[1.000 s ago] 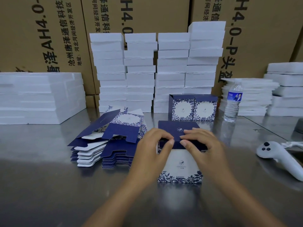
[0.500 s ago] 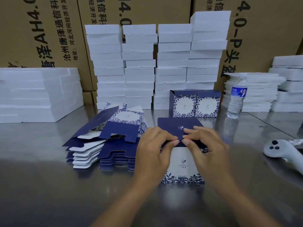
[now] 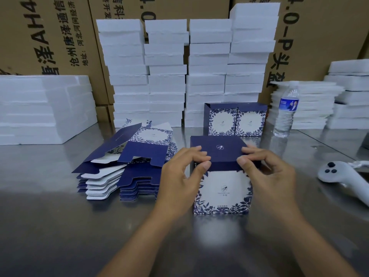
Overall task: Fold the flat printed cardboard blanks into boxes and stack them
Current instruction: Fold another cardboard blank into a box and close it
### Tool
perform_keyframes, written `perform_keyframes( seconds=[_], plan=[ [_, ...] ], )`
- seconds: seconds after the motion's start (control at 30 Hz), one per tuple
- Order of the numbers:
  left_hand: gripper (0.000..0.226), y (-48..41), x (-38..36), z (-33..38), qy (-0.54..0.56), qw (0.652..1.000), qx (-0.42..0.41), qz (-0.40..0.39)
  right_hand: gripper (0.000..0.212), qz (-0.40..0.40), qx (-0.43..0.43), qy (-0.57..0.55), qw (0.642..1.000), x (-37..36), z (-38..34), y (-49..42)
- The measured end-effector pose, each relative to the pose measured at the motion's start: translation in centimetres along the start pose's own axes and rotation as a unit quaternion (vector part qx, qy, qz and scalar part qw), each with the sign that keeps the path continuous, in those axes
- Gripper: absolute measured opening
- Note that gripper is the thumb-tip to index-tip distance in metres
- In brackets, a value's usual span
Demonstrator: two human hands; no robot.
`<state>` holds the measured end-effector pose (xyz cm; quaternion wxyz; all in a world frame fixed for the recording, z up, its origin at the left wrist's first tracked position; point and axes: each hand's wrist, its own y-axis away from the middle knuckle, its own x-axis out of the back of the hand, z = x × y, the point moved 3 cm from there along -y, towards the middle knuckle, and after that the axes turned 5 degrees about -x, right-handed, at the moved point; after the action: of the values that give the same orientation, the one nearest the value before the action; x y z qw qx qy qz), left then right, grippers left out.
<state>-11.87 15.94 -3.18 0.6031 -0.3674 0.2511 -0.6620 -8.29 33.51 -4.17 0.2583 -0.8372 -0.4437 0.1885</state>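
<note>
A navy and white floral box (image 3: 222,191) stands upright on the steel table in front of me, its navy lid lying over the top. My left hand (image 3: 182,172) pinches the lid's front left edge between thumb and fingers. My right hand (image 3: 267,173) pinches the front right edge the same way. To the left lies a pile of flat printed blanks (image 3: 127,166), some with flaps raised. Two folded boxes (image 3: 235,119) stand side by side behind the one I hold.
Tall stacks of white foam slabs (image 3: 187,72) line the back, with more foam at the left (image 3: 44,108) and right (image 3: 351,96). A water bottle (image 3: 286,112) stands right of the folded boxes. A white controller (image 3: 343,176) lies at the right. Brown cartons form the back wall.
My hands moved apart along the lid's front edge, from the middle toward the corners. The lid now lies flatter over the box top.
</note>
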Motion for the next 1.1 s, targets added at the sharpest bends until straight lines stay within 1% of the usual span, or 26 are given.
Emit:
perform_keyframes(
  seconds=[0.17,0.27,0.33,0.43,0.6,0.7,0.83,0.93,0.97,1.0,1.03,1.07,1.1],
  plan=[
    [0.027,0.1,-0.1,0.5,0.026,0.999,0.029,0.004,0.004,-0.003,-0.003,-0.02,1.0,0.1,0.4,0.3],
    [0.024,0.2,0.4,0.5,0.052,0.997,0.052,-0.012,0.014,0.006,-0.013,-0.036,0.999,0.5,0.7,0.5],
    [0.02,0.3,0.5,0.3,0.089,0.993,0.077,-0.024,0.021,0.003,-0.017,-0.028,0.999,1.1,1.0,0.3],
    [0.017,0.4,0.5,0.0,0.153,0.98,0.124,-0.012,0.03,-0.004,-0.022,-0.019,1.0,1.6,1.7,-0.3],
    [0.014,0.2,0.5,0.1,0.123,0.985,0.119,-0.01,0.025,-0.012,-0.024,-0.022,0.999,1.2,2.2,-0.6],
    [0.015,0.3,0.4,0.1,0.134,0.984,0.119,-0.003,0.015,-0.025,-0.02,-0.025,0.999,1.5,1.8,-0.3],
    [0.017,0.4,0.3,0.1,0.149,0.981,0.121,0.009,0.02,-0.049,-0.034,-0.038,0.998,1.4,1.2,-0.4],
    [0.015,0.6,0.4,-0.1,0.143,0.983,0.115,0.015,0.021,-0.042,-0.042,-0.048,0.997,1.2,0.7,-0.3],
    [0.016,0.7,0.4,-0.1,0.13,0.985,0.108,0.02,0.021,-0.033,-0.035,-0.034,0.998,1.2,0.6,-0.1],
    [0.017,1.0,0.4,-0.2,0.098,0.991,0.091,0.026,0.019,-0.018,-0.012,0.005,1.0,1.3,0.6,0.2],
    [0.02,1.4,0.3,-0.1,0.053,0.996,0.068,0.033,0.016,0.0,0.034,0.074,0.997,1.3,0.3,0.6],
    [0.023,1.7,0.0,-0.1,0.012,0.998,0.045,0.038,0.015,0.012,0.089,0.154,0.984,1.1,0.0,1.0],
    [0.026,2.1,-0.2,-0.1,-0.019,0.998,0.028,0.046,0.021,0.015,0.146,0.224,0.964,0.7,-0.3,1.5]
  ],
)
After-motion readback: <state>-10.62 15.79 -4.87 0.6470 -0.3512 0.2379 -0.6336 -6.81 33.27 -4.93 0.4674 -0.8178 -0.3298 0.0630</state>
